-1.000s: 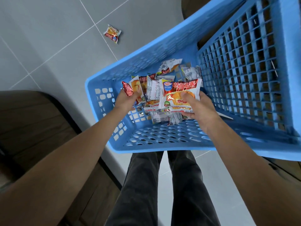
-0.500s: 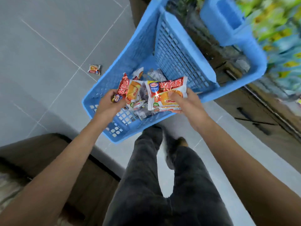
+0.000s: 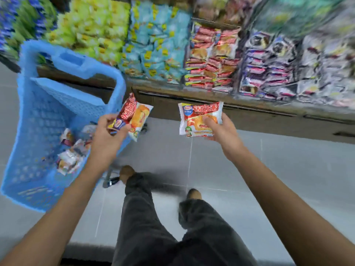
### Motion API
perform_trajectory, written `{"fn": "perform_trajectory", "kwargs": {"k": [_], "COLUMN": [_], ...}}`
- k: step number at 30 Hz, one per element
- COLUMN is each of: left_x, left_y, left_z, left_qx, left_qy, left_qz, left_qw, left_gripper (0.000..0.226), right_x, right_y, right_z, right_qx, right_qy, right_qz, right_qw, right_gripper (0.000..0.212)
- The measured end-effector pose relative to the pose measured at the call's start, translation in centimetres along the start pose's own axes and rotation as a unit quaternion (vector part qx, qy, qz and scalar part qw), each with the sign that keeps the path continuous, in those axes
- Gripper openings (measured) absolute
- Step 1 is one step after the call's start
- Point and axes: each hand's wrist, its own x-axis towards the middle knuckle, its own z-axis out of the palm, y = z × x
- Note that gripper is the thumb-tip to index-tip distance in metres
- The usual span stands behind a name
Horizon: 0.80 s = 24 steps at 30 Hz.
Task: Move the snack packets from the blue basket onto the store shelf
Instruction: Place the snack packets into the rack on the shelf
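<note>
My left hand grips a red-and-white snack packet just past the right rim of the blue basket. My right hand holds a second red-and-white snack packet out over the grey floor, below the store shelf. Several more packets lie in the bottom of the basket. A stack of matching red packets fills the shelf section straight above my right hand.
The shelf carries yellow, light-blue and purple-white packets in neighbouring sections, all motion-blurred. The basket stands on a wheeled frame at the left. My dark-trousered legs are on the tiled floor below.
Both hands have lifted their packets out of the basket and moved right toward the shelf. My view has swung up from the basket to the shelf.
</note>
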Motion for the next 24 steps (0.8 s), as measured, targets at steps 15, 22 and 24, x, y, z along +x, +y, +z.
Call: {"fn": "perform_trajectory", "kwargs": {"k": [15, 22, 24], "left_x": [5.5, 17.1, 20.1], "left_y": [12.1, 13.3, 14.0], "left_z": [21.4, 28.2, 30.8], "left_qx": [0.074, 0.148, 0.148], "left_qy": [-0.139, -0.192, -0.208], "left_qz": [-0.016, 0.036, 0.028], "left_qw": [0.987, 0.970, 0.967], "left_gripper": [0.035, 0.022, 0.022], "right_x": [8.8, 16.4, 18.4], "right_y": [-3.3, -5.0, -5.5], "right_z": [-17.1, -16.4, -16.4], "right_qx": [0.092, 0.033, 0.013], "right_qy": [0.117, 0.113, 0.120], "right_qz": [0.009, 0.019, 0.016], "right_qw": [0.989, 0.993, 0.993], "right_gripper": [0.029, 0.028, 0.028]}}
